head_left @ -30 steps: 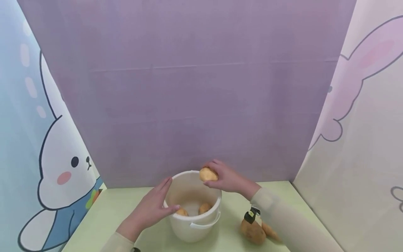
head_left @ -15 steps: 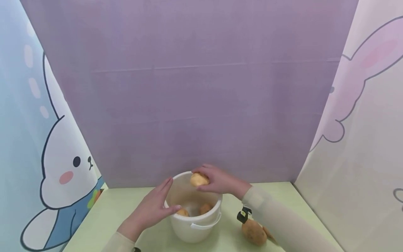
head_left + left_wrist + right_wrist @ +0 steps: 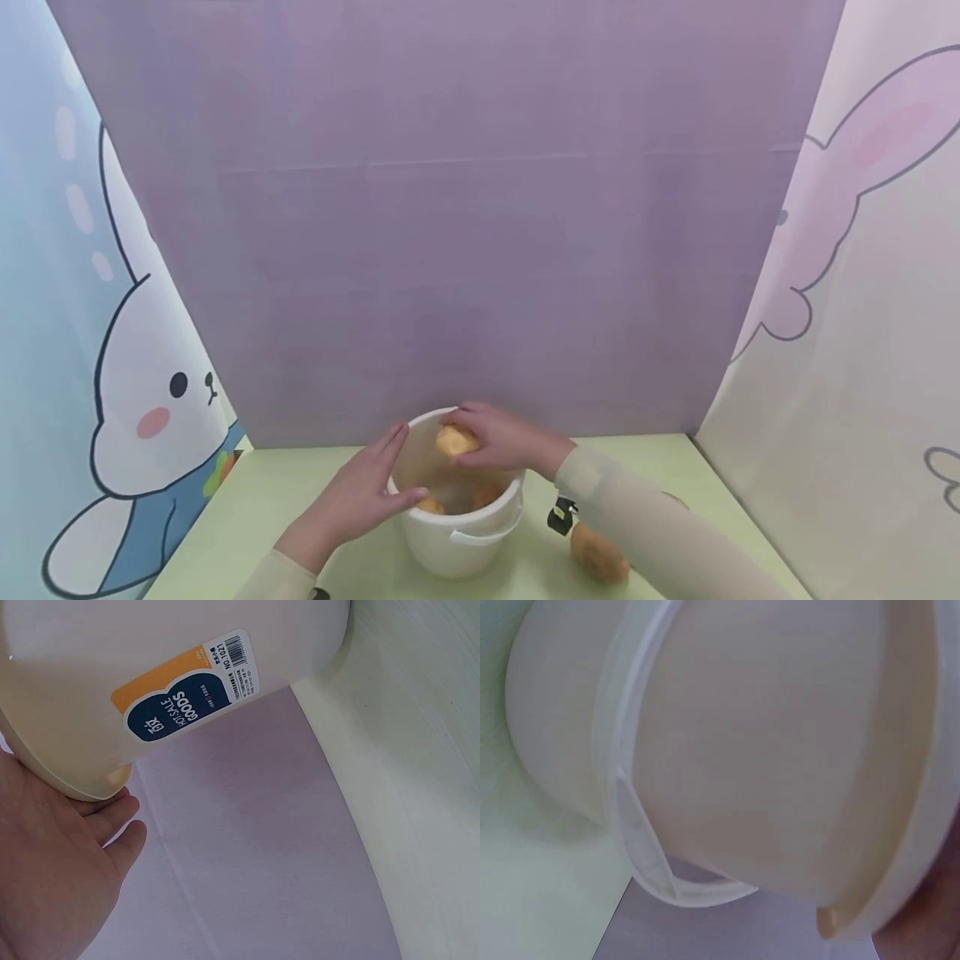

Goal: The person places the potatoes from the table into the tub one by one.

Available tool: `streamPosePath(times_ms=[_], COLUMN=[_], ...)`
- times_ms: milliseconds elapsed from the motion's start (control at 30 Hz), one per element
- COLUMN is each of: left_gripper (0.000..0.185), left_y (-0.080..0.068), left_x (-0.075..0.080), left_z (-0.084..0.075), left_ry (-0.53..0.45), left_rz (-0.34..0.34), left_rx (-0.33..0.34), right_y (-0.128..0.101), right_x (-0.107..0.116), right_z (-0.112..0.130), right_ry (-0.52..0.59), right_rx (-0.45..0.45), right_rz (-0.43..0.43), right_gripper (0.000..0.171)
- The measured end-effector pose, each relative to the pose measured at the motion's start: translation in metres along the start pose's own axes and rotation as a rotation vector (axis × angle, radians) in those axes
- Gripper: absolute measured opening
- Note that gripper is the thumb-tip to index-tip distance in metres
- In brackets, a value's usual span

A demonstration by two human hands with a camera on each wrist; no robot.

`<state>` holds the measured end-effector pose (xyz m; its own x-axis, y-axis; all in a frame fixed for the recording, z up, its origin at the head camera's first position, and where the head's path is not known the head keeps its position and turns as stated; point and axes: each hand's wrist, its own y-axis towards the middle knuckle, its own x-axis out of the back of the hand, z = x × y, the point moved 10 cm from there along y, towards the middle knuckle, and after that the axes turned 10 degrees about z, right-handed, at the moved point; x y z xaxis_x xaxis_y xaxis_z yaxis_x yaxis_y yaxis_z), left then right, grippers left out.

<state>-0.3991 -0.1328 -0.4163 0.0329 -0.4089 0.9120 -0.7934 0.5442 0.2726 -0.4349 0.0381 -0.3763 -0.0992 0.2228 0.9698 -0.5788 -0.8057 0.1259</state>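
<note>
Potato (image 3: 455,440) number three is hanging inside the white bucket's (image 3: 457,546) mouth, right hand (image 3: 498,437) fingers curling around it. Two potatoes are lying at the bottom; one more is waiting on the table. Left hand (image 3: 352,500), fingers straight, is bracing the rim.

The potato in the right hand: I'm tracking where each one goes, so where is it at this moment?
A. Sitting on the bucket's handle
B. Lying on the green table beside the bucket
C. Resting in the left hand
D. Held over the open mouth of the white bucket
D: the right hand grips the potato just above the white bucket, while the left hand rests on its rim.
</note>
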Motion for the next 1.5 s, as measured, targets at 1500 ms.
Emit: streamPosePath(times_ms=[1500], left_gripper=[0.110], left_y=[0.001], left_x=[0.002], left_z=[0.000], left_ry=[0.006], left_rz=[-0.007], left_rx=[0.003], right_y=[-0.036], right_x=[0.031], right_z=[-0.008], right_ry=[0.115], right_rx=[-0.030], right_rz=[-0.070], right_gripper=[0.038])
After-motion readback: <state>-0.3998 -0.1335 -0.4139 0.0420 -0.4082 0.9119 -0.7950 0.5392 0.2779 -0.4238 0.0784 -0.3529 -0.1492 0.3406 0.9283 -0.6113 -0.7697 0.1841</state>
